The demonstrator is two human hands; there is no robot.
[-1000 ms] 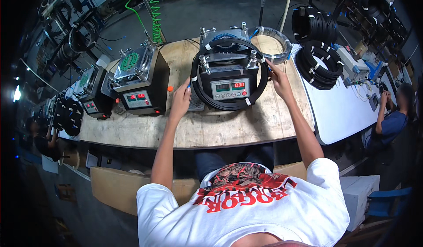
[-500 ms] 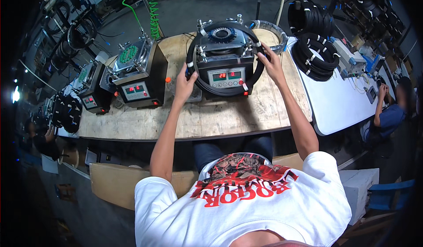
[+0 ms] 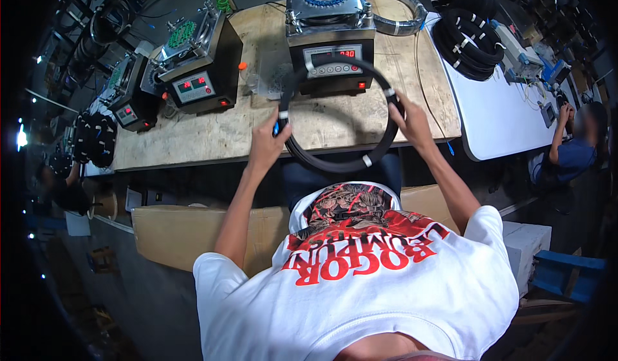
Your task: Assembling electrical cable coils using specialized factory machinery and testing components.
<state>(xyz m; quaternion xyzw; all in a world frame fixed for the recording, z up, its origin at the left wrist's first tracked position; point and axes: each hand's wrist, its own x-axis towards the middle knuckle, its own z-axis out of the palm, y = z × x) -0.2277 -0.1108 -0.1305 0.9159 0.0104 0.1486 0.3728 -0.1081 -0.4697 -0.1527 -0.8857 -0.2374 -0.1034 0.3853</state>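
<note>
A coil of black cable [image 3: 335,164], bound with short white bands, hangs as a ring between my two hands above the bench's front edge. My left hand [image 3: 265,143] is closed round its left side, where a small blue piece shows by the fingers. On the opposite side, my right hand [image 3: 412,124] grips it near a white band. Beyond the coil stands a black machine [image 3: 331,36] with a steel top, a round blue-edged holder and a lit red display. The coil's upper arc crosses in front of its panel.
Two similar machines with green holders, one of them [image 3: 193,71], stand left on the wooden bench [image 3: 212,139]. A wrapped cable coil [image 3: 402,26] lies behind right. A thin blue-tipped cable [image 3: 436,110] trails over the bench. Black coils [image 3: 467,42] fill the white table; a co-worker [image 3: 566,158] sits there.
Both hands have drawn the coil back from the middle machine, toward my body. That machine's top is uncovered now and its display reads differently. The view has shifted too.
</note>
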